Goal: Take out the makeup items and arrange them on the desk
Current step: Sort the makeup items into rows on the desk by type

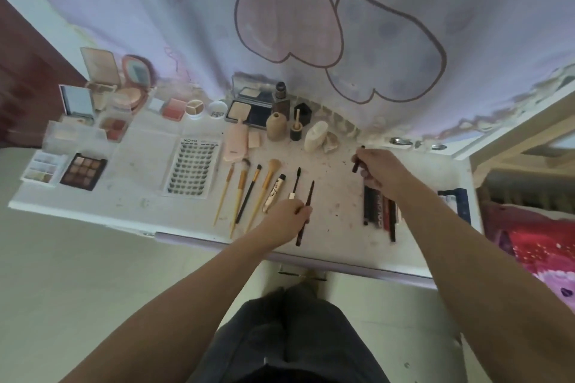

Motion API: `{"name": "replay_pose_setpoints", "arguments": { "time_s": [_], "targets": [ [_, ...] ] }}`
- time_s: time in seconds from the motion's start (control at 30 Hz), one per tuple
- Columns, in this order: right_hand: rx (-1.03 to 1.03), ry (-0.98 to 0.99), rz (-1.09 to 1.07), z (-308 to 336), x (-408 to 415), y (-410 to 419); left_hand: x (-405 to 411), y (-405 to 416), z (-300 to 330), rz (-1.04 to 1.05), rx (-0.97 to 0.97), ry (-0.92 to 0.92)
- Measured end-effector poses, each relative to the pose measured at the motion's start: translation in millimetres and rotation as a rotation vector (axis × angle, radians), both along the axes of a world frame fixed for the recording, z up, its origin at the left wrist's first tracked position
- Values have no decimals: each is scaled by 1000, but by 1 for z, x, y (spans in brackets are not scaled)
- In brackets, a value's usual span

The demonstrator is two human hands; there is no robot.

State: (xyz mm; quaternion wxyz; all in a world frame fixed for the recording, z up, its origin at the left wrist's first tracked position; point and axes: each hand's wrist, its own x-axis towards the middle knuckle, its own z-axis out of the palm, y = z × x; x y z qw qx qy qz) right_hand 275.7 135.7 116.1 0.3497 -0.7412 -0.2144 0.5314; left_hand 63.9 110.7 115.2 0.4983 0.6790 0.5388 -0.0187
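Observation:
Makeup lies spread over the white desk [140, 196]. My left hand [284, 216] pinches a thin dark brown pencil [308, 202] that points away from me, just right of a row of several tan-handled brushes [241, 193] and a mascara wand [295, 180]. My right hand [378, 169] grips a short dark stick [357, 162] above a bundle of dark pencils [378, 211] lying near the desk's right front. Palettes [83, 172], compacts [133, 81] and a sheet of false lashes [191, 172] sit to the left.
Small bottles and jars [277, 126] stand along the back edge under a hanging lilac cloth [311, 25] with a heart print. A dark blue box [460, 199] lies at the desk's right edge. A bed with a red blanket [535, 242] is at the right.

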Motion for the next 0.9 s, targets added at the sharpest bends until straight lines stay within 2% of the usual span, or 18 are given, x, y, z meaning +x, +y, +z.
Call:
{"name": "replay_pose_setpoints", "arguments": {
  "time_s": [0.1, 0.17, 0.3, 0.4, 0.53, 0.67, 0.9],
  "targets": [
    [-68, -228, 275, -3, -36, -10, 9, 16, -14, -28, 182, 154],
    [-67, -334, 283, -18, -52, -19, 20, 25, -20, -119, 289, 275],
    [-75, -413, 242, -42, -70, -34, 28, 34, -36, -360, 529, 525],
    [-52, -527, 293, -50, -78, -33, 25, 35, -45, -499, 677, 640],
    [2, -624, 365, -53, -86, -24, 18, 40, -52, -556, 754, 660],
    [27, -700, 428, -56, -95, -13, 8, 45, -52, -524, 733, 630],
    [40, -716, 484, -44, -84, -9, 9, 48, -49, -481, 746, 621]
  ]
}}
